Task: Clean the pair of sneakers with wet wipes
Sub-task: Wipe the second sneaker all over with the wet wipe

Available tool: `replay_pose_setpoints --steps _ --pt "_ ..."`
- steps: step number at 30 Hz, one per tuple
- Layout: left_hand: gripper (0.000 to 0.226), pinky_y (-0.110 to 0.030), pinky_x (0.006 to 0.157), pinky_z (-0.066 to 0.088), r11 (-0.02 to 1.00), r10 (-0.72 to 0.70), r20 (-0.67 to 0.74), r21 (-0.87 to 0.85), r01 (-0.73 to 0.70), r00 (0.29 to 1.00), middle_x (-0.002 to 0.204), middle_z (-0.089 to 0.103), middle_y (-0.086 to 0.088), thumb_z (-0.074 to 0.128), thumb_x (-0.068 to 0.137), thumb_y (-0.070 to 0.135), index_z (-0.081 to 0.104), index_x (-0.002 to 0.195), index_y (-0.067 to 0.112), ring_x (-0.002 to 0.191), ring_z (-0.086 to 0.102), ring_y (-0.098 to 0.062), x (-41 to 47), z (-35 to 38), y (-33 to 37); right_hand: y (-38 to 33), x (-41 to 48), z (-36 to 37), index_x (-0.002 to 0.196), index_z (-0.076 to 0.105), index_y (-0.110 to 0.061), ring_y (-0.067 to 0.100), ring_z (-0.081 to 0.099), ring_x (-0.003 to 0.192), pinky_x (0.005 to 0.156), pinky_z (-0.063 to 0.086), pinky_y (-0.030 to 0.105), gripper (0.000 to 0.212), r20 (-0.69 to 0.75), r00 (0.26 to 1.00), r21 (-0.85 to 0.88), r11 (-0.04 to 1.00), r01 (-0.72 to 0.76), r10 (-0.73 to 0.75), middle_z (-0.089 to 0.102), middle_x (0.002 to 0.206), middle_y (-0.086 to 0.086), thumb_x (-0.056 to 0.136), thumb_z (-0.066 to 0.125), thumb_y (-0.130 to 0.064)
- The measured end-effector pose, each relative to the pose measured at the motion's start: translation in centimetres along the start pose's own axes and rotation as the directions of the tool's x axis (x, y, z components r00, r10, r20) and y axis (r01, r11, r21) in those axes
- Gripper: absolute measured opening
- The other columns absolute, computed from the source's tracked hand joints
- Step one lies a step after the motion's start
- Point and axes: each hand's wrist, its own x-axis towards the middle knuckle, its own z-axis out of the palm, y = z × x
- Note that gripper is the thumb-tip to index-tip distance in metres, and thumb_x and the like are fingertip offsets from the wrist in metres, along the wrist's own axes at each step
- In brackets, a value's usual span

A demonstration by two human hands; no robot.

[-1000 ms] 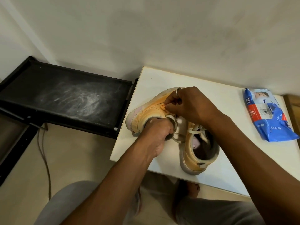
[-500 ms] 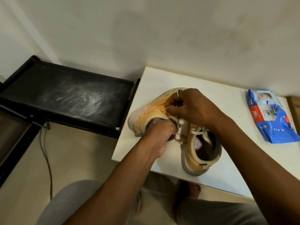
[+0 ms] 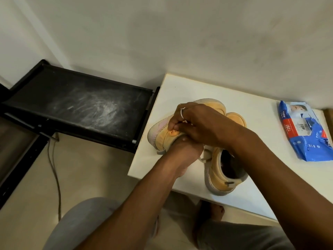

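While tipped sideways, first shoe (image 3: 163, 139): held over the surface (image 3: 261, 112)
Left hand (image 3: 182, 153): fingers curled at its opening
Right hand (image 3: 200, 126): fingers pinch its top
Second shoe (image 3: 218, 180): upright

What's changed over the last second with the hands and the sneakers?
The right hand has slid left along the held sneaker toward its pale pink end, still pinching its upper. This uncovers the toe of the other sneaker. The left hand keeps gripping the held sneaker from below; nothing was let go. The other sneaker, the wipes pack and the table stayed put.
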Motion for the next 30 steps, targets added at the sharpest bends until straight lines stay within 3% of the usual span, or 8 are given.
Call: replay_pose_setpoints --steps 2,6,14,19,24,26,28,30 --pt "0.028 -0.030 0.082 0.045 0.994 -0.070 -0.045 0.075 0.074 0.997 0.090 0.058 0.000 0.052 0.091 0.010 0.056 0.119 0.013 0.082 0.054 -0.016 0.6 0.1 0.2 1.1 0.1 -0.3 0.102 0.072 -0.029 0.000 0.050 0.092 0.082 0.046 0.023 0.019 -0.037 0.999 -0.043 0.999 -0.022 0.020 0.062 0.100 -0.014 0.094 0.059 -0.018" --pt "0.043 -0.042 0.104 0.041 0.980 -0.178 -0.020 0.086 0.179 0.984 0.130 0.054 -0.019 0.051 0.092 0.010 0.049 0.134 0.005 0.118 0.052 -0.032 0.6 0.2 0.7 2.6 -0.3 -0.3 0.097 0.072 -0.034 0.002 0.050 0.098 0.084 0.048 0.030 0.019 -0.130 0.989 -0.081 0.993 -0.082 0.071 0.063 0.099 -0.016 0.092 0.062 -0.019" --pt "0.027 -0.033 0.089 0.048 0.986 -0.126 -0.013 0.109 0.127 0.992 0.082 0.053 -0.007 0.051 0.088 0.006 0.060 0.113 0.011 0.067 0.041 -0.012 0.7 0.2 0.1 2.9 0.4 -0.6 0.102 0.073 -0.027 0.014 0.061 0.099 0.080 0.048 0.027 0.019 -0.193 0.940 -0.130 0.942 -0.310 0.282 0.069 0.103 -0.008 0.091 0.061 -0.017" --pt "0.040 -0.036 0.110 0.032 0.974 -0.205 -0.029 0.094 0.207 0.978 0.141 0.043 -0.009 0.033 0.104 0.022 0.035 0.143 0.011 0.127 0.042 -0.026 0.4 0.9 0.8 0.5 1.2 0.4 0.103 0.072 -0.023 0.010 0.055 0.096 0.072 0.039 0.013 0.025 -0.022 0.999 -0.142 0.989 -0.030 0.027 0.065 0.101 -0.008 0.090 0.060 -0.006" --pt "0.032 -0.030 0.081 0.043 0.969 -0.108 0.055 0.227 0.093 0.993 0.126 0.058 -0.015 0.046 0.098 0.014 0.053 0.128 0.003 0.097 0.051 -0.021 0.7 0.8 0.0 0.5 1.1 0.2 0.103 0.072 -0.029 0.012 0.052 0.095 0.071 0.045 0.027 0.024 -0.055 0.998 -0.227 0.974 -0.007 -0.006 0.066 0.102 -0.011 0.090 0.061 -0.012" --pt "0.026 -0.032 0.088 0.045 0.976 -0.119 0.026 0.187 0.112 0.993 0.113 0.058 -0.012 0.046 0.097 0.011 0.055 0.121 0.007 0.098 0.050 -0.021 1.0 0.5 0.1 1.7 0.9 -0.6 0.099 0.072 -0.034 0.012 0.052 0.101 0.075 0.048 0.033 0.023 -0.113 0.989 -0.258 0.958 -0.124 0.098 0.065 0.101 -0.015 0.089 0.063 -0.015" --pt "0.031 -0.032 0.103 0.042 0.971 -0.160 0.029 0.182 0.152 0.987 0.122 0.055 -0.011 0.043 0.099 0.010 0.051 0.128 0.005 0.114 0.051 -0.025 1.0 0.4 0.3 2.6 0.5 -1.1 0.096 0.072 -0.034 0.011 0.051 0.103 0.077 0.048 0.033 0.021 -0.149 0.975 -0.243 0.949 -0.199 0.166 0.065 0.100 -0.016 0.089 0.063 -0.016" --pt "0.034 -0.029 0.097 0.044 0.978 -0.138 0.052 0.166 0.127 0.989 0.133 0.054 -0.018 0.044 0.099 0.010 0.051 0.131 -0.001 0.117 0.052 -0.027 0.8 0.5 0.3 2.5 0.4 -0.9 0.094 0.071 -0.033 0.010 0.051 0.102 0.076 0.047 0.032 0.021 -0.151 0.975 -0.226 0.955 -0.192 0.160 0.064 0.099 -0.016 0.088 0.063 -0.014"
